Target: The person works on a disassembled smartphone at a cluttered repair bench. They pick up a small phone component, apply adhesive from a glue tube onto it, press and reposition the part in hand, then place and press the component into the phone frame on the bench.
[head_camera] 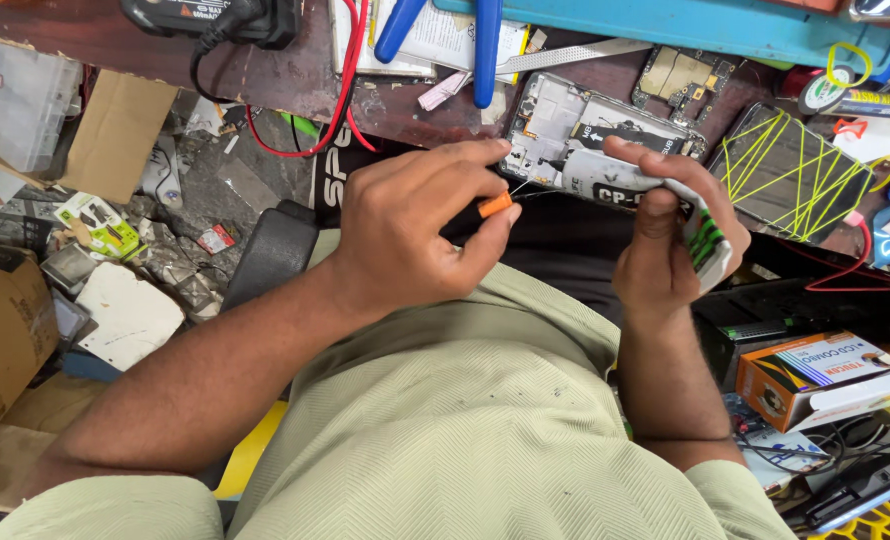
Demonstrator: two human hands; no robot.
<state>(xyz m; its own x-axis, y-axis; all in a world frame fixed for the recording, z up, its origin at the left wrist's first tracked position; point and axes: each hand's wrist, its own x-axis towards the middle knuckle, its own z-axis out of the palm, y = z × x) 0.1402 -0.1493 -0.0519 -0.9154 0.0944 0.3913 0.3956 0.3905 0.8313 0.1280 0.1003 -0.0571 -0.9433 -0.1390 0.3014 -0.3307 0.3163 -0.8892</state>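
Cluttered bench [295,80]: two hands [405,230], one screwdriver [495,205].

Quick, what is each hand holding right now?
Left hand: closed on a small orange-tipped screwdriver.
Right hand: closed on an opened phone.

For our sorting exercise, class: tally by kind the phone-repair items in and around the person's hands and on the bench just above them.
Opened phones with bare internals: 1
Loose green circuit boards: 1
Dark phone screens bound with yellow rubber bands: 1
Orange-handled small screwdrivers, in the left hand grip: 1
Blue-handled tools: 1
Right hand steadies the phone.
Total: 5
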